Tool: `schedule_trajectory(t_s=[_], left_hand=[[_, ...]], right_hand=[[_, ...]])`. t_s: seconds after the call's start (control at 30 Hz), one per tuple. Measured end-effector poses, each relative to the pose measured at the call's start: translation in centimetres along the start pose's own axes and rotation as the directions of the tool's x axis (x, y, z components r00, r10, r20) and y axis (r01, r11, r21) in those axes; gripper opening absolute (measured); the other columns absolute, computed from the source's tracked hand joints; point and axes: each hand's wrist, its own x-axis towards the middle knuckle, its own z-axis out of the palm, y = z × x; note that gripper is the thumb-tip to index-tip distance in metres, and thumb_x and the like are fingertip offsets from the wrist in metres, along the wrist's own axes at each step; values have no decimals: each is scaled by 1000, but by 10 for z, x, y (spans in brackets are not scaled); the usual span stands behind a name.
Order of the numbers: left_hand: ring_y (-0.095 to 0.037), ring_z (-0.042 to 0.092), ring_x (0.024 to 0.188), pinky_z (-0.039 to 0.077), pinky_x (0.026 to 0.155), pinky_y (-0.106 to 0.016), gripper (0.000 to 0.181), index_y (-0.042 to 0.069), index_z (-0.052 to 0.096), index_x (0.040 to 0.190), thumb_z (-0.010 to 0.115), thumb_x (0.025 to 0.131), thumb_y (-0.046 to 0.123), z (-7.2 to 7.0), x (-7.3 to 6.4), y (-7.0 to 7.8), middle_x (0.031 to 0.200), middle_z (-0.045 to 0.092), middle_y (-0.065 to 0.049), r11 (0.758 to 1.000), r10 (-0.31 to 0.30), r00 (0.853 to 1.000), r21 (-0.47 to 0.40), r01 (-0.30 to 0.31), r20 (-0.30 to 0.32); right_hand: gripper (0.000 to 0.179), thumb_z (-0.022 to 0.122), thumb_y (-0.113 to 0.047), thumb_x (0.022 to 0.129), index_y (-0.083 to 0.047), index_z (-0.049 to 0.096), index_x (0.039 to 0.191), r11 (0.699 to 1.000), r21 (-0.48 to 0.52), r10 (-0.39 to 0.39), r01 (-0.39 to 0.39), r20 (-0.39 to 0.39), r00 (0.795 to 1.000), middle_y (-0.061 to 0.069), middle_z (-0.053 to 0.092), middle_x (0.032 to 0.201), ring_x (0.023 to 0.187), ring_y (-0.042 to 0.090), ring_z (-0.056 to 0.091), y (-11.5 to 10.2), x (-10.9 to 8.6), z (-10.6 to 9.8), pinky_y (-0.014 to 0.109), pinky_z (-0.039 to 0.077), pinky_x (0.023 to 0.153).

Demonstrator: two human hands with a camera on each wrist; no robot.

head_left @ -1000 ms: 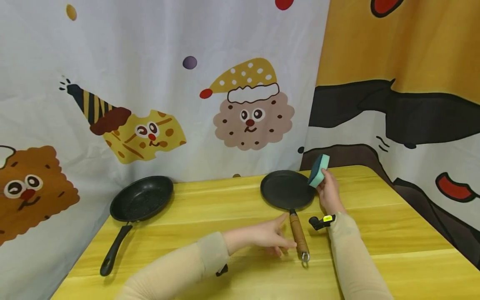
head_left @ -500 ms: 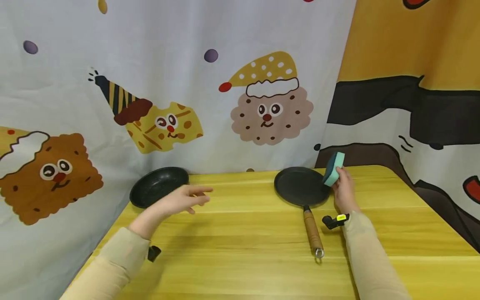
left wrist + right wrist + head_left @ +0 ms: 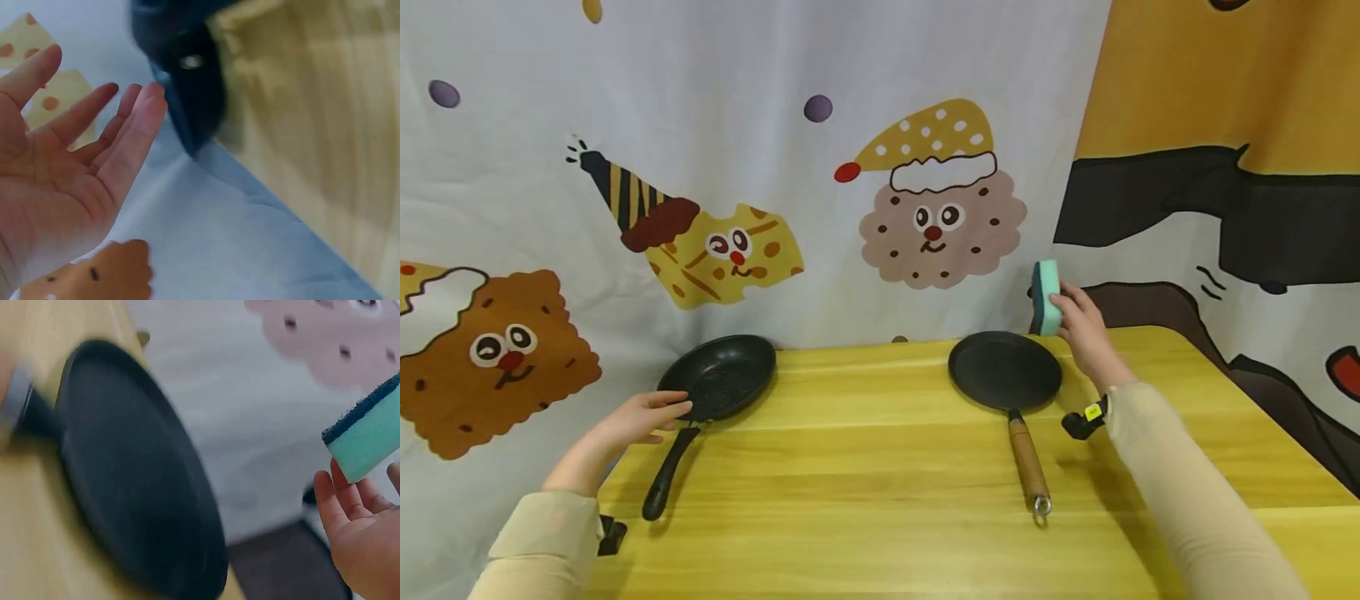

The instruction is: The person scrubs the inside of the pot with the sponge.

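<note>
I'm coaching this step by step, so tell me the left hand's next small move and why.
Probably bring the left hand to the black handle of the deeper pan: that hand holds nothing, its fingers are open, and in the head view the handle lies near it, while the right hand is occupied with the sponge.

Wrist views partly blurred
</note>
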Motion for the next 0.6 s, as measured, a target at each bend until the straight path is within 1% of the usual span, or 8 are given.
schedule_trajectory(t_s=[0.1, 0.2, 0.3, 0.33, 0.4, 0.5, 0.57, 0.6], left_hand=[[-47, 52, 114, 51, 90, -50, 77, -15, 18, 147, 47, 103, 40, 2, 3, -11, 144, 27, -41, 998, -48, 998, -33, 49, 32], [-43, 54, 110, 52, 88, -49, 81, -13, 16, 149, 48, 101, 44, 4, -2, -21, 146, 19, -41, 990, -115, 990, -71, 121, 81], [-35, 56, 99, 54, 83, -46, 82, -12, 15, 149, 50, 100, 44, 7, -8, -26, 146, 18, -40, 983, -146, 985, -99, 156, 95], [-34, 58, 96, 55, 81, -45, 82, -12, 14, 149, 51, 100, 43, 8, -10, -28, 144, 22, -40, 980, -147, 984, -118, 158, 98], [-34, 61, 90, 56, 78, -44, 80, -15, 12, 148, 51, 101, 36, 11, -11, -30, 137, 36, -39, 976, -125, 986, -167, 142, 112], [-33, 66, 85, 57, 73, -44, 76, -18, 7, 146, 52, 102, 26, 16, -10, -35, 116, 56, -30, 959, -81, 986, -258, 117, 148], [-33, 67, 83, 57, 72, -45, 74, -18, 4, 145, 51, 102, 20, 20, -10, -38, 104, 62, -22, 943, -49, 983, -316, 104, 176], [-33, 67, 83, 57, 72, -46, 74, -18, 3, 145, 51, 102, 19, 21, -10, -39, 101, 62, -20, 937, -38, 983, -334, 98, 182]], right_hand=[[72, 49, -49, 98, -20, 19, 157, 998, -63, -16, 19, 48, 999, 20, 29, 145, 113, 23, 47, -12, 8, 28, 31, 44, 91], [69, 50, -48, 98, -23, 22, 156, 994, -100, -22, 35, 125, 992, 21, 34, 142, 112, 27, 47, -13, 16, 66, 42, 42, 95], [67, 53, -48, 97, -25, 26, 155, 992, -118, -24, 46, 181, 983, 20, 38, 141, 113, 31, 47, -11, 23, 99, 49, 41, 97], [67, 53, -48, 97, -25, 27, 154, 991, -125, -26, 51, 194, 981, 19, 39, 141, 115, 32, 47, -11, 24, 108, 51, 40, 98], [67, 54, -48, 97, -25, 29, 154, 991, -126, -27, 55, 211, 977, 18, 40, 141, 118, 34, 46, -9, 27, 123, 54, 39, 100], [68, 55, -49, 96, -23, 30, 153, 990, -132, -26, 58, 227, 974, 17, 41, 139, 120, 34, 46, -7, 30, 139, 55, 38, 103], [68, 55, -48, 96, -23, 29, 154, 988, -139, -28, 64, 248, 968, 18, 42, 138, 120, 35, 47, -7, 30, 148, 55, 38, 103], [67, 55, -48, 96, -23, 30, 153, 988, -138, -28, 65, 257, 966, 18, 43, 137, 119, 35, 48, -6, 30, 152, 54, 39, 102]])
